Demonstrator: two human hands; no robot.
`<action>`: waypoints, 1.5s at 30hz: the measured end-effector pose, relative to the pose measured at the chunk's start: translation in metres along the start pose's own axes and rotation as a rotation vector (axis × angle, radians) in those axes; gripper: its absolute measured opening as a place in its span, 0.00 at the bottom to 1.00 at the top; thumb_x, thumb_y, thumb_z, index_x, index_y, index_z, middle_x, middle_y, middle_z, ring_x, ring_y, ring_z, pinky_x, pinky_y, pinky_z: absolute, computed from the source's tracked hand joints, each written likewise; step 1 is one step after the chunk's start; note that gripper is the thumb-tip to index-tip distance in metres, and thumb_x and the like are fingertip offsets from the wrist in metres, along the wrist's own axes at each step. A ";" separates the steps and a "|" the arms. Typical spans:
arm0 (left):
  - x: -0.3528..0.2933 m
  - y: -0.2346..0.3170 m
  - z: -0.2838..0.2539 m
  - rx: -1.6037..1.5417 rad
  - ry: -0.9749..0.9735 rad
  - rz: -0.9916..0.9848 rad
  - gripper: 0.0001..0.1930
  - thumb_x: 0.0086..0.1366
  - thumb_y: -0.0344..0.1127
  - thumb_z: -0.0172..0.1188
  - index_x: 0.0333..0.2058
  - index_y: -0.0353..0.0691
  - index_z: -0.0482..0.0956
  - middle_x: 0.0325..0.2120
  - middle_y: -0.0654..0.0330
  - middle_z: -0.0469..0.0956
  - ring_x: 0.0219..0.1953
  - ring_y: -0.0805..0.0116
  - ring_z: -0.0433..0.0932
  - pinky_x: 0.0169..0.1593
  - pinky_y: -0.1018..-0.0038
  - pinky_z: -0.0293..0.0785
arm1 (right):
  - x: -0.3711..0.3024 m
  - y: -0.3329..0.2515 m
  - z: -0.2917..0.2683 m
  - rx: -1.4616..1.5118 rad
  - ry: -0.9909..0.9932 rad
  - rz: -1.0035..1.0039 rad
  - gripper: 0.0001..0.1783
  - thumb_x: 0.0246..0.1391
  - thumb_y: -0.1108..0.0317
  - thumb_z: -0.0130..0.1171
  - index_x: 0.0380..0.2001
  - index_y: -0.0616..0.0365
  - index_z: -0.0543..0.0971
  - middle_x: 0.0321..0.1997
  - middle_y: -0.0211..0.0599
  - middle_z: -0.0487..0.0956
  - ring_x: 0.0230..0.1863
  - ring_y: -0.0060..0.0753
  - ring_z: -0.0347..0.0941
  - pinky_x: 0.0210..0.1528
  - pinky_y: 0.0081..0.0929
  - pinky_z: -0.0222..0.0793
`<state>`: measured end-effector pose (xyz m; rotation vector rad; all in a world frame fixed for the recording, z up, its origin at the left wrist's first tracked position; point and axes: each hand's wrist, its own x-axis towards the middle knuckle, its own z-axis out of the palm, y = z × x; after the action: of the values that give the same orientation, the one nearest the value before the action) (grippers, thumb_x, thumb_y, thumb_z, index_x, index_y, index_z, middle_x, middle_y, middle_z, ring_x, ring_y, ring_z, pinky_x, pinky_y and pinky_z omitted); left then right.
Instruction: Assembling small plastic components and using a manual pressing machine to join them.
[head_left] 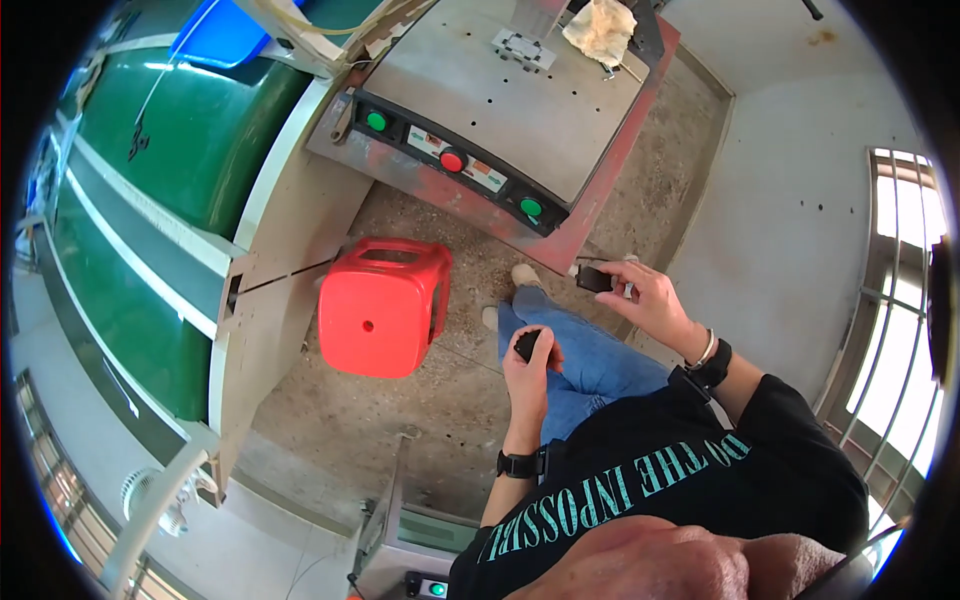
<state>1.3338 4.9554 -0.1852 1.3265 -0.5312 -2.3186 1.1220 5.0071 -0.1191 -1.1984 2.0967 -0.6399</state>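
My left hand is closed around a small black part, held in front of my body over my jeans. Farther right, my right hand pinches another small black block-like part between thumb and fingers, close to the red corner of the machine. The two parts are apart from each other. Their exact kind is too small to make out. A dark band circles each wrist, and a bracelet also shows on the right one.
Ahead stands a machine with a metal table, a front panel with a red button and two green ones, and a crumpled cloth. A red plastic stool stands left of my legs. Beyond it runs a green conveyor belt with a blue tray.
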 end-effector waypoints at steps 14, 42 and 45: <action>0.032 0.034 0.028 0.345 -0.004 0.004 0.10 0.67 0.32 0.63 0.43 0.34 0.81 0.31 0.59 0.82 0.29 0.77 0.78 0.30 0.80 0.73 | 0.019 -0.009 0.018 0.131 0.010 -0.049 0.23 0.48 0.68 0.72 0.49 0.57 0.80 0.38 0.37 0.79 0.34 0.30 0.76 0.36 0.26 0.75; 0.080 0.091 0.005 0.371 -0.024 -0.097 0.08 0.69 0.31 0.61 0.42 0.34 0.80 0.32 0.61 0.81 0.29 0.80 0.76 0.31 0.83 0.71 | 0.308 0.044 -0.032 -0.263 0.653 -0.102 0.21 0.54 0.57 0.68 0.49 0.55 0.81 0.49 0.34 0.77 0.51 0.38 0.73 0.56 0.32 0.70; 0.080 0.093 -0.002 0.375 -0.028 -0.109 0.08 0.69 0.31 0.61 0.42 0.34 0.80 0.32 0.61 0.81 0.29 0.80 0.76 0.31 0.83 0.71 | 0.313 0.041 -0.029 -0.294 0.613 -0.107 0.22 0.54 0.57 0.68 0.49 0.54 0.81 0.50 0.35 0.77 0.53 0.40 0.73 0.57 0.33 0.69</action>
<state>1.3143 4.8350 -0.1959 1.5221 -0.9628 -2.4090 0.9563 4.7548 -0.2152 -1.4089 2.7227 -0.8515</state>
